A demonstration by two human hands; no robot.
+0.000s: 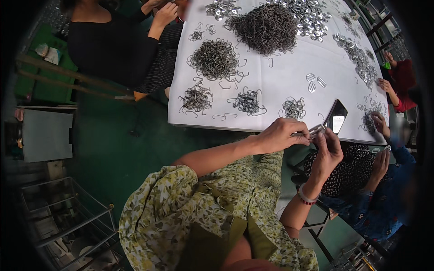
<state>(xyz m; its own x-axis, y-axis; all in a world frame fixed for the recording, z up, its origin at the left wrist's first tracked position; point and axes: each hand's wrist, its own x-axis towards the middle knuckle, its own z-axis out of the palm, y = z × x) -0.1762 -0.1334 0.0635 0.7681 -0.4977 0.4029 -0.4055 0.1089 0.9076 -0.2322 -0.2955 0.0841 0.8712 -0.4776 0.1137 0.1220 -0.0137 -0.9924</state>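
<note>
Just off the table's near edge, both my hands meet over a small shiny metal plate (317, 131). My left hand (281, 134) is closed, its thumb and fingers pinching at the plate's left side; a thin bit of metal also shows between them, too small to name. My right hand (329, 152) grips the same plate from the right between thumb and fingertips. Beyond my hands lies a small pile of bent wire hooks (293, 108). Three loose slotted oval metal plates (311, 86) rest farther back, and a dark phone (336, 118) lies right beside my right hand.
The white-covered table (271, 74) carries a large heap of hooks (264, 29), several smaller hook piles (213, 58) and a spread of shiny plates (309, 18). Co-workers sit left (113, 49) and right (379, 194). A metal rack (68, 212) stands at the lower left.
</note>
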